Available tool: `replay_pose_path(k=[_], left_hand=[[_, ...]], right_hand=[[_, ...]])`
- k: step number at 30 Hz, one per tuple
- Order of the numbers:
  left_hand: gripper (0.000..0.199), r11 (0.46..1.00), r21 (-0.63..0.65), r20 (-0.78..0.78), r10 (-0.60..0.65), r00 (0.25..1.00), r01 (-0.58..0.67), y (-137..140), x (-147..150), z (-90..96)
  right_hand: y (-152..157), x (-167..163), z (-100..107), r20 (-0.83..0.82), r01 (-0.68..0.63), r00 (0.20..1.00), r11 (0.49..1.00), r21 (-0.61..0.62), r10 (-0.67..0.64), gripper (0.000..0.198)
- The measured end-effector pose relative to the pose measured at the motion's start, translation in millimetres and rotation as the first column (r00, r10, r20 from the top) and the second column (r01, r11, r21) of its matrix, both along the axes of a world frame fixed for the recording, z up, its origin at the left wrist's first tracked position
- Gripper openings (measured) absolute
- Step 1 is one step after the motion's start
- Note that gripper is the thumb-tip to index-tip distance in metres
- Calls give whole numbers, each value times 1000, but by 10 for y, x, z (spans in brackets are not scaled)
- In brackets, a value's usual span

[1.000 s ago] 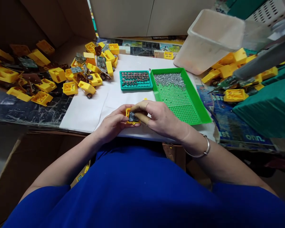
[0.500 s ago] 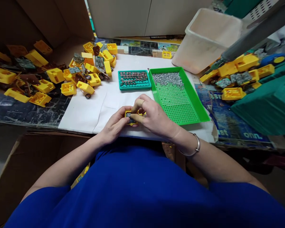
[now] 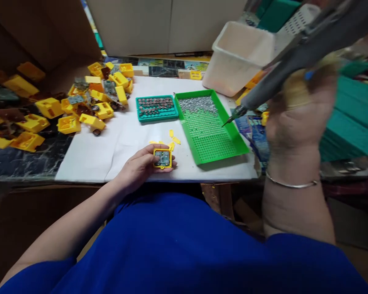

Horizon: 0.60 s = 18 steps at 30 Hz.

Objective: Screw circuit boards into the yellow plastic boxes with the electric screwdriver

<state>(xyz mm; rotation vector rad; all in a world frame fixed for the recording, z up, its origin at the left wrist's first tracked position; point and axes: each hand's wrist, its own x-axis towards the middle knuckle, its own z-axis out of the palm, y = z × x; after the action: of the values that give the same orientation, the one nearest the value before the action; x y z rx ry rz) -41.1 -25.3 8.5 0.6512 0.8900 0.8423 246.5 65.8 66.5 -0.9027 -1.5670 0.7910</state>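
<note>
My left hand is closed around the edge of a small yellow plastic housing, just above the white sheet. Inside its frame a green circuit board faces up. At upper right, my right hand is wrapped round a dark electric screwdriver; motion blurs the fingers. The screwdriver's bit points down and left, over the right side of a green perforated tray. Several small yellow plastic pieces lie just beyond my left hand.
Silver screws fill the tray's far end. A teal tray holds rows of small round metal parts. Yellow housings with boards are heaped at left beside a cardboard box. A whitish plastic bin stands behind the green tray.
My right hand has left the yellow housing and moved up and right onto the screwdriver. The left hand still holds the housing. Small yellow pieces now show on the sheet. The view has shifted.
</note>
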Motion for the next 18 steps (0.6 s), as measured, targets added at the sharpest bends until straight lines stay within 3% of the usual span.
replay_pose_path(k=[2,6,9,13,18], left_hand=[[37,1000,-18,-1,-25,1000,25,21,89,2],[38,996,-49,-8,-72,997,71,66,269,-7],[37,997,-47,-12,-66,998,66,79,335,-15],[35,996,-66,-22,-55,998,53,74,340,-12],[34,996,-75,-25,-43,999,41,72,337,9]], right_hand=[[35,-40,36,-159,66,986,995,70,-54,31],[81,-246,-6,-306,-42,950,998,45,53,33],[136,-412,-132,-374,-15,927,998,60,36,29],[200,-555,-312,-336,67,941,996,56,-45,38],[230,-575,-404,-94,148,983,986,-79,-155,49]])
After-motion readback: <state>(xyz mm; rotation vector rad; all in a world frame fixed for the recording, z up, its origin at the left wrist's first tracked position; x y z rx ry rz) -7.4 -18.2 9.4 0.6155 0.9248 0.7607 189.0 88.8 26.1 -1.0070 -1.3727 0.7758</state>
